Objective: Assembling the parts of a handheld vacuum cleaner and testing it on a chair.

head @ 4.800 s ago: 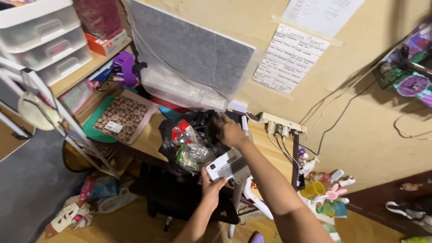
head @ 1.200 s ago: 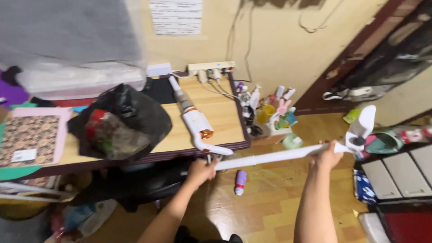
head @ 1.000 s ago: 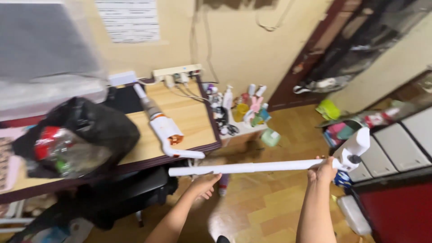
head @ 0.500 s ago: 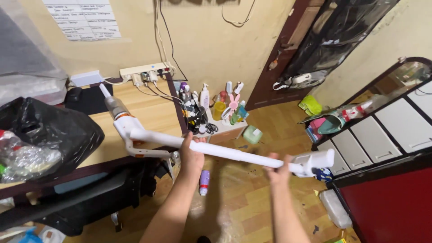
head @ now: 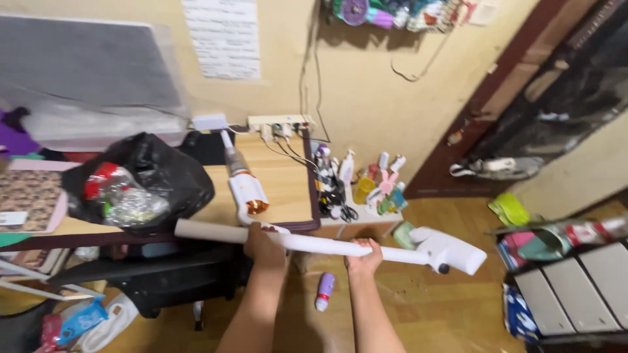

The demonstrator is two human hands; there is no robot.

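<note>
Here, from the head view, the left hand (head: 261, 243) and right hand (head: 364, 254) both clench the white vacuum tube (head: 307, 242), held level just off the desk (head: 288, 189) edge. Its free end points toward the black trash bag (head: 160, 176); a careless swing could likely strike it or the handheld vacuum body (head: 245, 189).

White vacuum tube (head: 327, 246), black bag (head: 163, 176), purple bottle (head: 324, 291).

Black rubbish bag (head: 163, 176) (desk (head: 288, 189)), purple bottle (head: 324, 291)
</note>
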